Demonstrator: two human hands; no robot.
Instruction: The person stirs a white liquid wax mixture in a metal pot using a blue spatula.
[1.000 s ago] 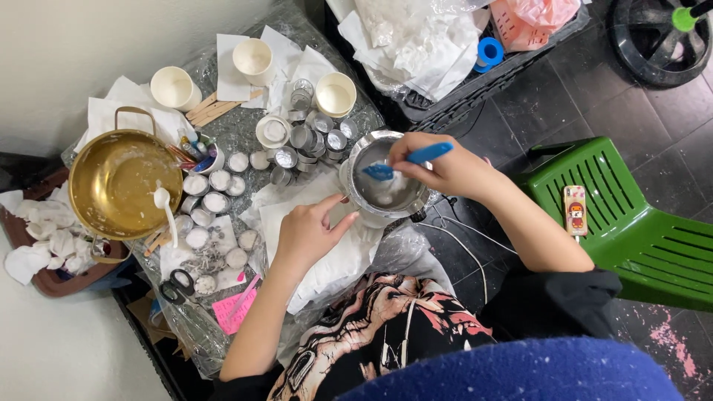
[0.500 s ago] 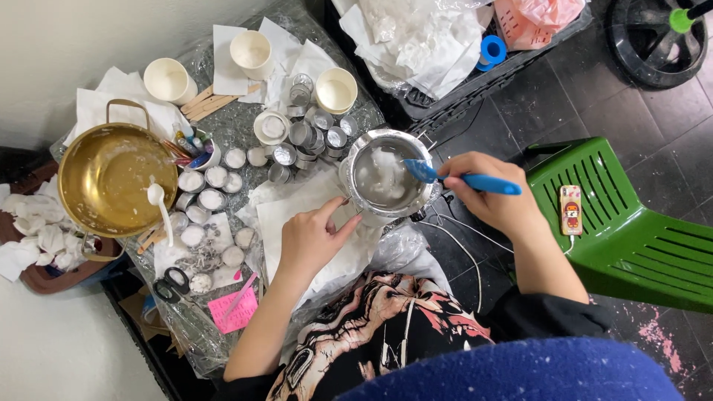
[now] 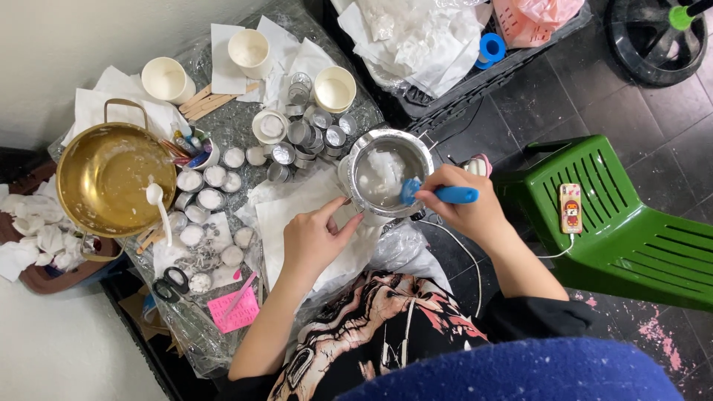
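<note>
Steel catches the light where the small pot (image 3: 386,174) sits at the middle of the cluttered table (image 3: 238,134), holding a pale white mass. The right hand (image 3: 464,212) is closed around a blue spatula (image 3: 438,194), whose long axis runs left to right, blade end dipped inside the pot's right side. The left hand (image 3: 316,238) rests near and to the left, fingers loosely bent, fingertips touching the pot's near-left rim, gripping nothing I can make out. Further left stands a brass pan (image 3: 111,182) amid small tins (image 3: 200,182); a green stool (image 3: 631,223) stands on the right.
</note>
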